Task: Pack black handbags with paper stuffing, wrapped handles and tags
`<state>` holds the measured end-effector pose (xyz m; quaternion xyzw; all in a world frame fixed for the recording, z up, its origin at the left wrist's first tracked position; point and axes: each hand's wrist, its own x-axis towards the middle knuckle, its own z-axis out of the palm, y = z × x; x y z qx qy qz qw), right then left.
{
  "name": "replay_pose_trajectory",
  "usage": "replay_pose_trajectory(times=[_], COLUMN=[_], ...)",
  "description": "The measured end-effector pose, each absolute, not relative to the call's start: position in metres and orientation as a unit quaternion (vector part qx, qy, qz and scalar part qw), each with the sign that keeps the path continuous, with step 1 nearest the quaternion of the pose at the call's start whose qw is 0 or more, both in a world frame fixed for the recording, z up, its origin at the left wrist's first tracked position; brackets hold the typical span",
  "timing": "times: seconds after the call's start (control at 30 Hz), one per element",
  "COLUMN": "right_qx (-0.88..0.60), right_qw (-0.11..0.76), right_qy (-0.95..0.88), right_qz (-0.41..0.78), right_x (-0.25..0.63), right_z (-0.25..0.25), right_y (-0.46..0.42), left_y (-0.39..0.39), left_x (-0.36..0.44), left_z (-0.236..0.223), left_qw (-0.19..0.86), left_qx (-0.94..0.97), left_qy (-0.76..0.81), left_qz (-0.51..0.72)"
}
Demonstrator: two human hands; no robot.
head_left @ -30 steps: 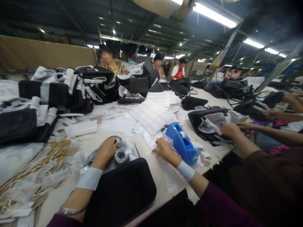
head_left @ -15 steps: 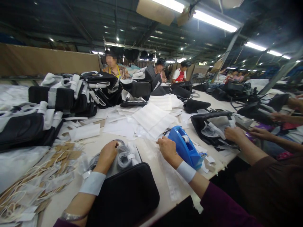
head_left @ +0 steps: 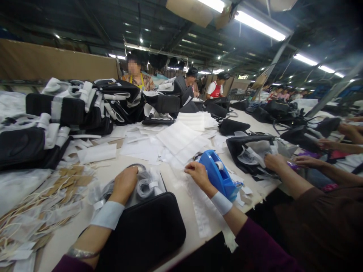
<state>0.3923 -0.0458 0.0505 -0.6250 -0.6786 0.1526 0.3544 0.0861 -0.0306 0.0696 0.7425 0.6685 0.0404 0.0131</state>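
A black bag (head_left: pixel 147 226) lies on the table in front of me, its upper side packed with clear plastic and a wrapped coil of strap (head_left: pixel 146 187). My left hand (head_left: pixel 124 185) is closed around part of the plastic-wrapped strap at the bag's far left. Just left of a blue tape dispenser (head_left: pixel 217 173), my right hand (head_left: pixel 198 174) holds thumb and fingertips together in a pinch. Whatever is between them is too thin or clear to make out. A translucent plastic sheet (head_left: pixel 200 215) lies below that hand, between bag and dispenser.
White paper and foam sheets (head_left: pixel 181 139) cover the table's middle. Black bags with wrapped handles (head_left: pixel 56 107) are piled at left, above brown tags with strings (head_left: pixel 56 200). At right, a co-worker's hand (head_left: pixel 275 162) touches another black bag (head_left: pixel 241 149). Other people sit across the table.
The view has shifted slightly, so the table things sit a little further left. My right fingers look somewhat straighter in their pinch. My left hand stays on the wrapped strap.
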Motion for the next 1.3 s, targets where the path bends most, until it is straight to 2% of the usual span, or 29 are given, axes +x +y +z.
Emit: replay_pose_trajectory(times=[0.27, 0.43, 0.63, 0.77, 0.97, 1.17, 1.3], right_qx=[-0.608, -0.580, -0.510, -0.471, -0.363, -0.447, -0.443], right_qw=[0.307, 0.367, 0.458, 0.490, 0.529, 0.588, 0.580], right_qy=[-0.717, -0.717, -0.710, -0.707, -0.679, -0.597, -0.594], right_qz=[0.147, 0.123, 0.162, 0.195, 0.357, 0.313, 0.338], right_x=[0.395, 0.383, 0.370, 0.369, 0.360, 0.348, 0.358], right_z=[0.064, 0.072, 0.070, 0.071, 0.066, 0.085, 0.104], right_y=[-0.044, -0.048, -0.056, -0.061, -0.049, -0.028, -0.040], left_y=[-0.030, -0.030, -0.032, -0.033, -0.033, -0.032, -0.034], left_x=[0.085, 0.086, 0.088, 0.088, 0.087, 0.086, 0.086], left_z=[0.069, 0.068, 0.069, 0.070, 0.070, 0.069, 0.070], left_qw=[0.011, 0.003, 0.002, 0.002, 0.009, 0.012, 0.012], left_qx=[0.741, 0.744, 0.742, 0.741, 0.742, 0.740, 0.742], left_qy=[0.670, 0.667, 0.669, 0.669, 0.667, 0.669, 0.667], left_qz=[0.035, 0.038, 0.047, 0.053, 0.058, 0.061, 0.070])
